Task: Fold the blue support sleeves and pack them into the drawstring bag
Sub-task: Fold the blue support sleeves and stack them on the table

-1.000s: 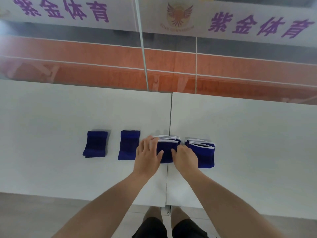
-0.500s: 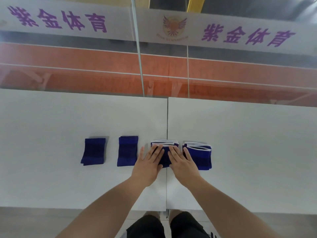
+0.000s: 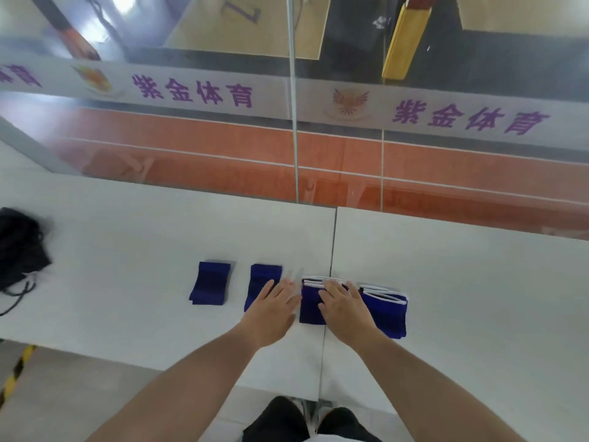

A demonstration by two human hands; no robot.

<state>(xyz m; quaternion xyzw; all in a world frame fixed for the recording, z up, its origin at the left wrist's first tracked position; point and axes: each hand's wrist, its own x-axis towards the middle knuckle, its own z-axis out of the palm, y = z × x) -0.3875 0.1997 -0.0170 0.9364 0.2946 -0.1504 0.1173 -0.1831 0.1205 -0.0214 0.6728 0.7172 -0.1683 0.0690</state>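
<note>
Several folded blue support sleeves lie in a row on the white table point(image 3: 127, 237). The far-left sleeve point(image 3: 208, 288) and the second sleeve point(image 3: 263, 279) are plain blue. The third sleeve point(image 3: 310, 306) and the right sleeve point(image 3: 387, 311) show white edging. My right hand point(image 3: 345, 306) lies flat, fingers straight, on the third sleeve. My left hand point(image 3: 271, 311) hovers with straight fingers between the second and third sleeves, partly covering the second one. The black drawstring bag point(image 3: 19, 250) lies crumpled at the table's far left edge.
A seam point(image 3: 331, 250) splits the two white tabletops under the third sleeve. A glass wall with purple lettering point(image 3: 293, 122) stands right behind the table. Yellow-black floor tape point(image 3: 16, 371) shows at lower left. My legs are below the table's front edge.
The view has lifted and swung left, bringing the black bag into sight. My left hand slid off the third sleeve toward the second one. My right hand stays pressed on the third sleeve.
</note>
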